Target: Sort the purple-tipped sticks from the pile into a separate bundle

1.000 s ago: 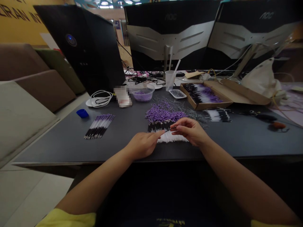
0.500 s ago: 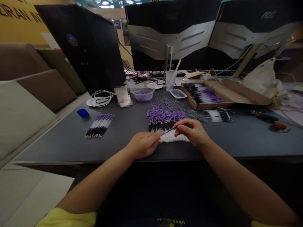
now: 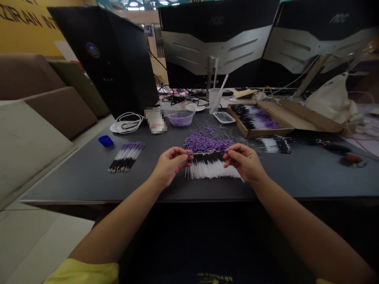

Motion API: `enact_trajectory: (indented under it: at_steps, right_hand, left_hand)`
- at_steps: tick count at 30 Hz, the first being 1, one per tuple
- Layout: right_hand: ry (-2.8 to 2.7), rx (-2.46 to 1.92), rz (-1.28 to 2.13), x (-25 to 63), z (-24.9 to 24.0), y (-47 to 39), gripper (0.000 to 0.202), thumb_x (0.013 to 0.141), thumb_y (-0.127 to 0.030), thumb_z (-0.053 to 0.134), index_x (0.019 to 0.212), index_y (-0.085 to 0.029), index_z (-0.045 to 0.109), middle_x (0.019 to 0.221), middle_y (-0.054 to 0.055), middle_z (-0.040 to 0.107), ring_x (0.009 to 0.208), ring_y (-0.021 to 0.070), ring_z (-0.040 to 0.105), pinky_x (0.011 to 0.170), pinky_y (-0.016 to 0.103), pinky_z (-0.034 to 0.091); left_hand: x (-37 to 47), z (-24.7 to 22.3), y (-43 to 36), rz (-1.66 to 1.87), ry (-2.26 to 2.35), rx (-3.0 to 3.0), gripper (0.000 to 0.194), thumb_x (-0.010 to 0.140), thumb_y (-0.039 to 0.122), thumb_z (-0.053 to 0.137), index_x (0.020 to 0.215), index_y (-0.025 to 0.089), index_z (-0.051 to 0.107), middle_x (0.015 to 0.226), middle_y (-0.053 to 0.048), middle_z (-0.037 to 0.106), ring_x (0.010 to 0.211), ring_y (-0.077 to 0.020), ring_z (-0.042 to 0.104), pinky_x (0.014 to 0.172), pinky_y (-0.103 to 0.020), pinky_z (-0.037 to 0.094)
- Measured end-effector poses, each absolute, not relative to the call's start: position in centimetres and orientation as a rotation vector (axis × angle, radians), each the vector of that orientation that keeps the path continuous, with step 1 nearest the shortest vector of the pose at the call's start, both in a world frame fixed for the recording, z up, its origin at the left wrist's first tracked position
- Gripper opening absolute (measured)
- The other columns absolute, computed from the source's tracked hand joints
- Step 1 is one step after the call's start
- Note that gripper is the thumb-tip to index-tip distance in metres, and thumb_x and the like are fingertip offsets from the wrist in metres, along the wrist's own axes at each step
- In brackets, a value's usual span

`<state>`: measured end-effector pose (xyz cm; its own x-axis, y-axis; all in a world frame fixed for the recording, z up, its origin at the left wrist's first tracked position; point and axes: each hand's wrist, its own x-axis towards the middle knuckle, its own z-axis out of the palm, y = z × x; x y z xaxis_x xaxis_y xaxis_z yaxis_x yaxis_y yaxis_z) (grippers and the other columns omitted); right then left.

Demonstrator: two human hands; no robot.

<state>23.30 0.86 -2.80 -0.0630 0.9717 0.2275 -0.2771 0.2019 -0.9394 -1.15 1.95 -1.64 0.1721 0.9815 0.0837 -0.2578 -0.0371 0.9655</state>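
Note:
Both hands hover over a row of thin black-and-white sticks (image 3: 211, 167), pinching the two ends of one thin stick (image 3: 205, 152) held level between them. My left hand (image 3: 173, 165) is closed on its left end, where a bit of purple shows at the fingertips. My right hand (image 3: 244, 161) is closed on the dark right end with thumb and fingers. Just beyond the hands lies a heap of small purple tubes (image 3: 204, 140). To the left, a sheaf of sticks with purple ends (image 3: 126, 157) lies on the table.
An open cardboard box (image 3: 257, 132) of purple-ended sticks stands at the back right, beside white-and-black sticks (image 3: 275, 145). Behind the heap are a bowl of purple pieces (image 3: 180, 120), a small tray (image 3: 224, 117) and a clear cup (image 3: 214, 100). A blue cap (image 3: 106, 141) lies left.
My hands have moved apart and up, the left one leftward, from close together to opposite ends of the stick. The stick has turned from slanted to nearly level.

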Motion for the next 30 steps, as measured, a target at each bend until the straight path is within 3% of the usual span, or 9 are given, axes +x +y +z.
enact_trajectory:
  at_steps: [8,17,21,30]
  right_hand:
    - [-1.476,-0.896,1.21,23.0,-2.4,0.0,0.019,0.074,-0.033,0.074,0.077,-0.016,0.065,0.064,0.001,0.067,0.05,0.0112,0.061,0.05,0.025,0.051]
    - [-1.515,-0.904,1.221,23.1,-2.5,-0.1,0.018,0.077,-0.033,0.07,0.074,-0.016,0.065,0.062,0.001,0.065,0.051,0.0104,0.059,0.051,0.024,0.049]
    - [-1.503,-0.9,1.244,23.1,-2.5,-0.1,0.018,0.077,-0.033,0.07,0.073,-0.017,0.065,0.062,0.001,0.065,0.051,0.0108,0.059,0.051,0.024,0.048]
    - [-1.517,-0.878,1.271,23.0,-2.6,0.0,0.017,0.079,-0.032,0.069,0.074,-0.017,0.067,0.062,0.001,0.065,0.052,0.0105,0.058,0.053,0.024,0.047]
  left_hand:
    - [-1.5,-1.0,2.5,1.446,0.801,0.836,0.03,0.066,0.016,0.075,0.09,0.017,0.056,0.078,-0.003,0.068,0.065,-0.0131,0.065,0.066,-0.03,0.055]
    - [-4.2,0.5,5.3,1.625,0.952,0.997,0.017,0.069,0.019,0.071,0.085,0.019,0.065,0.072,-0.002,0.062,0.069,-0.0148,0.06,0.064,-0.029,0.05]
    - [-8.9,1.8,7.9,1.612,1.292,1.366,0.026,0.073,0.027,0.067,0.097,0.016,0.068,0.076,-0.003,0.063,0.066,-0.0113,0.056,0.064,-0.026,0.048]
    - [-19.2,2.1,11.5,1.331,1.901,1.52,0.033,0.069,0.019,0.07,0.1,0.012,0.072,0.059,0.003,0.056,0.053,-0.0077,0.039,0.057,-0.022,0.034]
